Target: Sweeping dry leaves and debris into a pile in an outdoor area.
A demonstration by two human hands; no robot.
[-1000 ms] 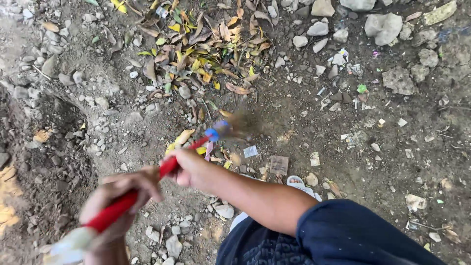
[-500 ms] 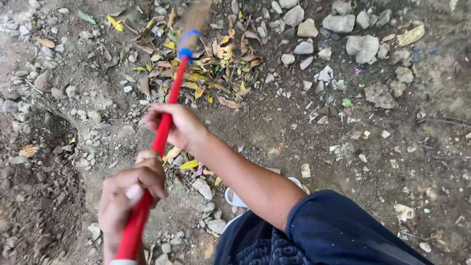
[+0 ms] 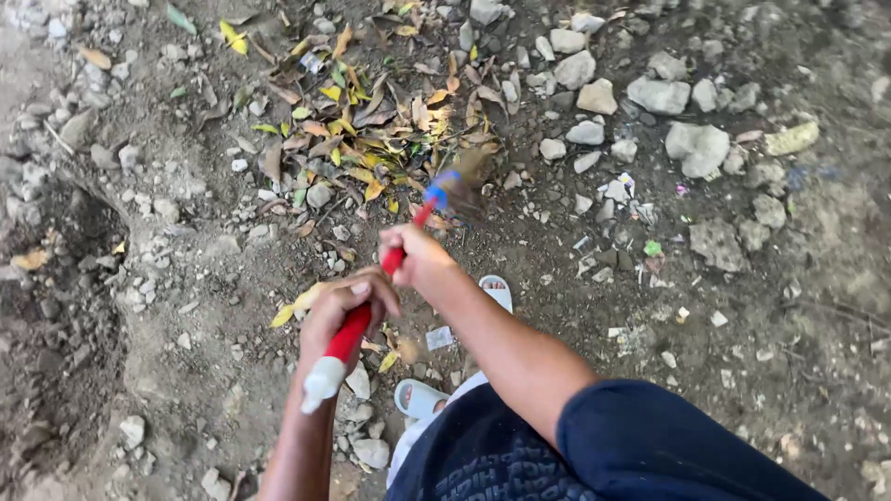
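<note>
Both my hands grip a red broom handle (image 3: 394, 263) with a white end cap. My left hand (image 3: 342, 302) holds it low, near the cap. Higher up, my right hand (image 3: 422, 263) clasps the shaft. The brush head (image 3: 467, 176), blurred and joined by a blue collar, touches the dirt at the right edge of a pile of dry yellow and brown leaves (image 3: 362, 139). My feet in white sandals (image 3: 419, 399) stand just below the handle.
Bare dirt ground with grey stones (image 3: 661, 93) scattered at the upper right. Smaller pebbles and a dug hollow (image 3: 56, 315) lie on the left. Bits of paper and litter (image 3: 631, 336) dot the soil to the right.
The broom has swung right and back toward me; its head has moved from the top of the leaf pile to the pile's right side. Both hands shifted right with it.
</note>
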